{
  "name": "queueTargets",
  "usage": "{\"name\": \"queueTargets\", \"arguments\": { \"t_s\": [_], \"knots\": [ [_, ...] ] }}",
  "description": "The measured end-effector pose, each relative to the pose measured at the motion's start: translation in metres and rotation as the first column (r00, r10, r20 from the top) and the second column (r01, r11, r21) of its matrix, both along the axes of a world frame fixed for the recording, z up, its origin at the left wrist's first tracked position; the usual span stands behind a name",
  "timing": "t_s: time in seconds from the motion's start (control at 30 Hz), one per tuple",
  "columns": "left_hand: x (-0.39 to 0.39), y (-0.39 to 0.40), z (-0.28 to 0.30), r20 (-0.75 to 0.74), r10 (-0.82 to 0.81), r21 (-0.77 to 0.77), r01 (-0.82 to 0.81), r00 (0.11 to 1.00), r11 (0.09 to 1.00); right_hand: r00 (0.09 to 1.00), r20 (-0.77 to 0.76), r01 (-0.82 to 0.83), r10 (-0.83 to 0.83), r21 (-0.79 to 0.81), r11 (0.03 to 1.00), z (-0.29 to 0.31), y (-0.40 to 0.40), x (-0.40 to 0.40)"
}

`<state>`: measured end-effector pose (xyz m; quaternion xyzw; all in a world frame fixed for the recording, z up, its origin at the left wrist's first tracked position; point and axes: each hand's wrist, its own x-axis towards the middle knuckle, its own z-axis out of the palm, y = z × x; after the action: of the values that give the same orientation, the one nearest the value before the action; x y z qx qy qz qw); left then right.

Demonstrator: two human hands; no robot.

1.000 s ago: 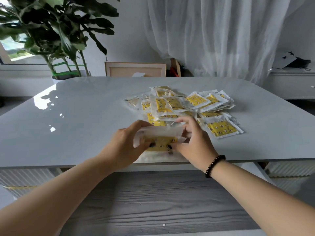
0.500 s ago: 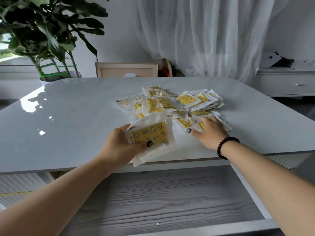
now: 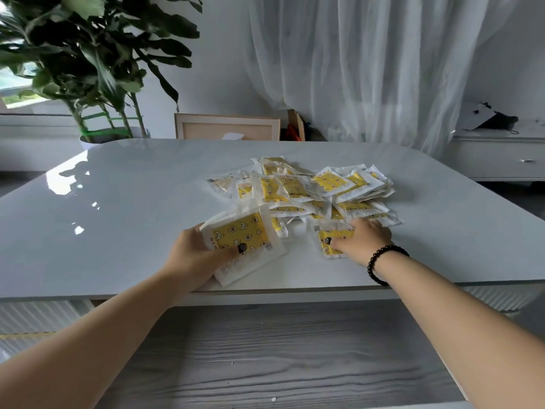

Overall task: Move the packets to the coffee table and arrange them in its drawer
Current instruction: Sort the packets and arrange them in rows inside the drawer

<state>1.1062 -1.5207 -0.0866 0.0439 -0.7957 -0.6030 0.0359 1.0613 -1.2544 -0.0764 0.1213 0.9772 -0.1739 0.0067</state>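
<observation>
Yellow-printed packets (image 3: 309, 187) heaped mid-frame on glossy counter (image 3: 118, 208); left hand (image 3: 197, 255) grip clamping a stack (image 3: 244, 240), right hand (image 3: 362, 240) pinching one packet (image 3: 327, 243). Open drawer (image 3: 280, 358) at bottom holding none yet.

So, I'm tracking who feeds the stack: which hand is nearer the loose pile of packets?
Right. The right hand rests at the packet pile's near edge, pinching one packet; the left hand holds a stack just left of it.
</observation>
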Motion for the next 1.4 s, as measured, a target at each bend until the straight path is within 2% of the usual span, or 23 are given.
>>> {"name": "queueTargets", "arguments": {
  "t_s": [0.17, 0.3, 0.33, 0.4, 0.43, 0.53, 0.67, 0.8, 0.93, 1.0, 1.07, 1.13, 1.2, 1.27, 1.3, 1.33, 1.4],
  "knots": [
    [-0.007, 0.0, -0.003, 0.002, 0.009, 0.041, -0.009, 1.0, 0.999, 1.0, 0.002, 0.014, -0.013, -0.122, 0.992, 0.011, -0.002, -0.006],
    [-0.012, 0.003, -0.006, -0.007, 0.063, 0.122, -0.062, 0.998, 0.991, 0.993, 0.048, 0.113, -0.103, -0.282, 0.953, 0.008, 0.001, -0.014],
    [-0.013, 0.002, -0.005, -0.013, 0.066, 0.115, -0.064, 0.998, 0.991, 0.988, 0.066, 0.152, -0.138, -0.319, 0.935, 0.008, 0.003, -0.017],
    [-0.017, -0.003, -0.005, -0.049, 0.038, -0.011, -0.039, 0.998, 0.999, 0.978, 0.091, 0.207, -0.186, -0.385, 0.899, 0.007, 0.003, -0.02],
    [-0.018, -0.007, -0.004, -0.067, 0.023, -0.087, -0.028, 0.998, 0.996, 0.977, 0.092, 0.212, -0.191, -0.379, 0.901, 0.006, 0.001, -0.021],
    [-0.022, -0.022, -0.006, -0.138, 0.046, -0.242, -0.078, 0.989, 0.967, 0.985, 0.127, 0.14, -0.115, -0.214, 0.967, 0.004, -0.009, -0.018],
    [-0.023, -0.027, -0.009, -0.232, 0.084, -0.344, -0.163, 0.969, 0.925, 0.969, 0.217, -0.099, 0.115, -0.083, 0.992, 0.01, -0.019, -0.01],
    [-0.023, -0.016, -0.008, -0.291, 0.041, -0.482, -0.184, 0.956, 0.857, 0.957, 0.225, -0.155, 0.182, -0.132, 0.979, 0.019, -0.016, -0.01],
    [-0.023, -0.013, -0.008, -0.328, 0.014, -0.511, -0.19, 0.945, 0.838, 0.944, 0.284, -0.153, 0.168, -0.077, 0.985, 0.035, -0.017, -0.011],
    [-0.022, -0.013, -0.01, -0.317, 0.017, -0.502, -0.183, 0.948, 0.845, 0.922, 0.328, -0.157, 0.204, -0.165, 0.974, 0.042, -0.017, -0.014],
    [-0.022, -0.014, -0.012, -0.314, 0.022, -0.498, -0.184, 0.949, 0.848, 0.92, 0.304, -0.08, 0.248, -0.473, 0.877, 0.049, -0.018, -0.016],
    [-0.023, -0.015, -0.014, -0.315, 0.026, -0.5, -0.189, 0.949, 0.845, 0.962, 0.15, -0.03, 0.228, -0.771, 0.636, 0.056, -0.018, -0.025],
    [-0.023, -0.014, -0.015, -0.31, 0.024, -0.504, -0.186, 0.95, 0.843, 0.995, 0.017, -0.023, 0.095, -0.915, 0.404, 0.061, -0.019, -0.04],
    [-0.024, -0.013, -0.016, -0.306, 0.015, -0.501, -0.175, 0.952, 0.848, 0.999, 0.012, 0.022, -0.053, -0.982, 0.186, 0.06, -0.021, -0.06],
    [-0.025, -0.013, -0.016, -0.309, 0.013, -0.496, -0.173, 0.951, 0.851, 0.994, 0.039, 0.051, -0.103, -0.991, 0.12, 0.057, -0.024, -0.07],
    [-0.025, -0.013, -0.016, -0.316, 0.011, -0.492, -0.174, 0.949, 0.853, 0.989, 0.069, 0.084, -0.134, -0.99, 0.112, 0.051, -0.028, -0.08],
    [-0.027, -0.014, -0.016, -0.328, 0.011, -0.493, -0.181, 0.945, 0.851, 0.984, 0.13, 0.153, -0.119, -0.965, 0.214, 0.038, -0.037, -0.096]
  ]
}}
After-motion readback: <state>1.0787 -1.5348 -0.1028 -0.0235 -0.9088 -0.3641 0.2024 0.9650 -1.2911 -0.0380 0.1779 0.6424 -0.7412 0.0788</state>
